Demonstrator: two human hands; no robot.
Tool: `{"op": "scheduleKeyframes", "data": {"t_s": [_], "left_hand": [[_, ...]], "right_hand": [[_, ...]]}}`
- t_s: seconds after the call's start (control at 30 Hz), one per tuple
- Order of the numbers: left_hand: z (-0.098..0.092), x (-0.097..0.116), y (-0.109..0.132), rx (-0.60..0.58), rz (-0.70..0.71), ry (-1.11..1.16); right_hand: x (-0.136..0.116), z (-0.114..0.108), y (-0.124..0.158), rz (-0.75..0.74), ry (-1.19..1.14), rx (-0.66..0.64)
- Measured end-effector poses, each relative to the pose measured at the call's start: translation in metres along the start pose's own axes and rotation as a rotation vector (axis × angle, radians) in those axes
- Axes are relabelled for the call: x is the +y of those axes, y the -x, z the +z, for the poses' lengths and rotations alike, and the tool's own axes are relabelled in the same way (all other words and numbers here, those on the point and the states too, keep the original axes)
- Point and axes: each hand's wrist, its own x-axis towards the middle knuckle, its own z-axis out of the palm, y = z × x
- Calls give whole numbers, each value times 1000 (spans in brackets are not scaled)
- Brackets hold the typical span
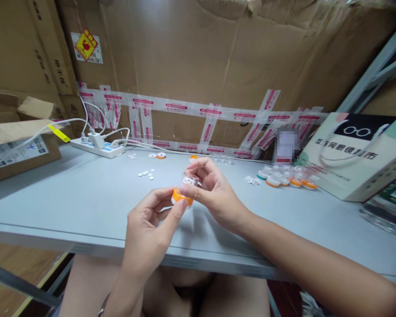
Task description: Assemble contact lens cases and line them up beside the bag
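My left hand (150,224) pinches a small orange cap (181,197) between thumb and fingers, over the middle of the grey table (69,198). My right hand (214,191) closes its fingertips on a small clear and white piece (188,179) that sits on top of the orange cap. Both hands meet just above the table's front half.
Small white discs (147,174) lie scattered behind the hands. A row of small orange and teal capped containers (285,178) stands at the right, beside a printed box (356,154). A white power strip (97,147) with cables sits back left. Cardboard boxes (218,57) wall the back.
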Motion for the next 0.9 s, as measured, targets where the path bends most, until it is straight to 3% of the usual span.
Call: {"op": "scheduleKeyframes", "data": {"t_s": [0.07, 0.2, 0.37, 0.53, 0.67, 0.83, 0.9], "left_hand": [[0, -1, 0, 6, -2, -5], [4, 2, 3, 65, -25, 20], [5, 4, 3, 87, -20, -3], [0, 0, -1, 17, 10, -48], [0, -1, 0, 47, 25, -57], [1, -1, 0, 30, 33, -62], [0, -2, 0, 25, 41, -82]], "right_hand": [[1, -1, 0, 21, -27, 28], [-1, -7, -1, 74, -99, -41], [-6, -15, -6, -41, 170, 222], [-12, -16, -8, 80, 37, 135], [-15, -20, -10, 53, 118, 242], [-18, -20, -11, 142, 104, -19], [-19, -20, -11, 86, 243, 33]]}}
